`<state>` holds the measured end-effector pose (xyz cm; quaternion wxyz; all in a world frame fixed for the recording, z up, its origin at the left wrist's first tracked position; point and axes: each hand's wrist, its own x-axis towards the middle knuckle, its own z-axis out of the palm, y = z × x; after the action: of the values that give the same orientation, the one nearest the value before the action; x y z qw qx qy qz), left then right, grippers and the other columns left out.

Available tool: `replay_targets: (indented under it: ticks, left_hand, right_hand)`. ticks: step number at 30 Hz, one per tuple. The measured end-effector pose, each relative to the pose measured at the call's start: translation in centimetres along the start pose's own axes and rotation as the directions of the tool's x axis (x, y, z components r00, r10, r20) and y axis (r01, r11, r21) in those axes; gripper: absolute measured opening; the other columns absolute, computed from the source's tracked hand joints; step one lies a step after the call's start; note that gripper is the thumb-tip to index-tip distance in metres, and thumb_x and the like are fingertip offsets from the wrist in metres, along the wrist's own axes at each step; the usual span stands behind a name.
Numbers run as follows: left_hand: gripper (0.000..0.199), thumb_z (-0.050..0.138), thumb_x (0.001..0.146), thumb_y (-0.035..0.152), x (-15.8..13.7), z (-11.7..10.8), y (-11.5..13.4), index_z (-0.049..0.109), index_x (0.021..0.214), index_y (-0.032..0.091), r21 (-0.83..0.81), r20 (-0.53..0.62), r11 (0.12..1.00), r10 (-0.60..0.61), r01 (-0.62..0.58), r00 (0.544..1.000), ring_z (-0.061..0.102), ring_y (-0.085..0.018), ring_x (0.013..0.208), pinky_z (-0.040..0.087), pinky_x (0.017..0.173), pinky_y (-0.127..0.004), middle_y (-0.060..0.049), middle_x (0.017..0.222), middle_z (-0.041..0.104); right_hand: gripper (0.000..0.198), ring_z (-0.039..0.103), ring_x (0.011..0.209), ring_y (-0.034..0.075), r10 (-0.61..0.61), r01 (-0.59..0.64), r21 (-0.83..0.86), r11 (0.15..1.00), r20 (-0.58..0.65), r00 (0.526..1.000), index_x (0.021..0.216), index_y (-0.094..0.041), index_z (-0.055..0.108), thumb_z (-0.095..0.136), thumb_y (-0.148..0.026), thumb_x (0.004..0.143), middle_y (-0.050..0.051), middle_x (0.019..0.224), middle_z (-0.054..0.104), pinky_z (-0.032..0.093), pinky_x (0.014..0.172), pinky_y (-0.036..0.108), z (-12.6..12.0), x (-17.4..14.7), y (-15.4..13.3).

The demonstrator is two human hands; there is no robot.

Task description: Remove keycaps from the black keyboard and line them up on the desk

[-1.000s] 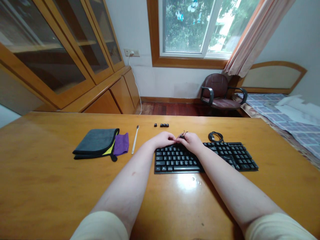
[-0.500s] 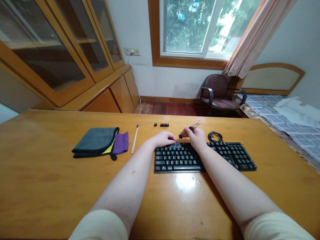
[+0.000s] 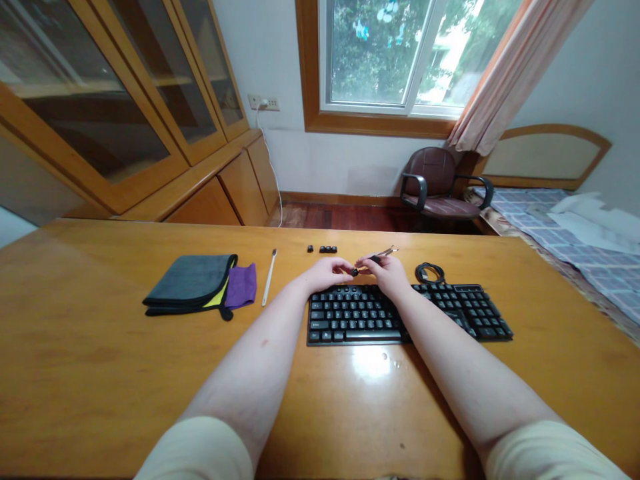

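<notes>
My right hand is closed around a keycap puller with a dark middle and thin wire prongs pointing up and to the right. At its lower left end is a black keycap. The thumb and fingers of my left hand close on that keycap, just above the keyboard's back edge. Beneath both hands lies a black keyboard, its right part partly covered by my right forearm. Several loose black keycaps lie on the table behind my left hand, one of them set apart to the left.
A folded grey cloth with a purple cloth lies left on the wooden table. Beside them is a white toothbrush. A coiled black cable rests behind the keyboard. Past the table stands an office chair.
My right hand has brought the puller and keycap slightly left and tilted the puller flatter. My left fingers have lifted from the keyboard's edge and closed on the keycap.
</notes>
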<state>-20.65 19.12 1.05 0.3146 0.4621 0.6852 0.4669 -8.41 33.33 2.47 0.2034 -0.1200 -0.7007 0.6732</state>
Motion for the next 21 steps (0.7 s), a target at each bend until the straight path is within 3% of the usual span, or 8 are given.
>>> replay_targets:
  ticks: [9, 21]
  left_hand:
    - [0.033, 0.068, 0.066, 0.029, -0.10, -0.02, 0.17, 0.065, 0.094, 0.011, 0.007, -0.009, 1.000, -0.008, 0.008, 1.000, 0.058, -0.014, 0.071, 0.047, 0.069, -0.027, -0.005, 0.081, 0.066]
    - [0.028, 0.067, 0.067, 0.027, -0.07, 0.04, -0.03, 0.064, 0.090, 0.011, 0.010, -0.013, 1.000, 0.024, -0.024, 1.000, 0.056, -0.011, 0.067, 0.044, 0.064, -0.023, -0.003, 0.078, 0.065]
  right_hand:
    - [0.026, 0.062, 0.059, 0.015, 0.001, 0.005, -0.238, 0.971, 0.027, 1.000, 0.075, -0.015, 0.067, 0.062, -0.040, 0.070, 0.005, 0.069, 0.067, 0.053, 0.059, 0.027, -0.06, -0.09, 0.12]
    - [0.023, 0.064, 0.063, 0.016, -0.064, 0.099, -0.309, 0.946, 0.122, 0.990, 0.081, -0.017, 0.071, 0.061, -0.037, 0.074, 0.004, 0.072, 0.070, 0.052, 0.063, 0.027, -0.22, -0.09, 0.75]
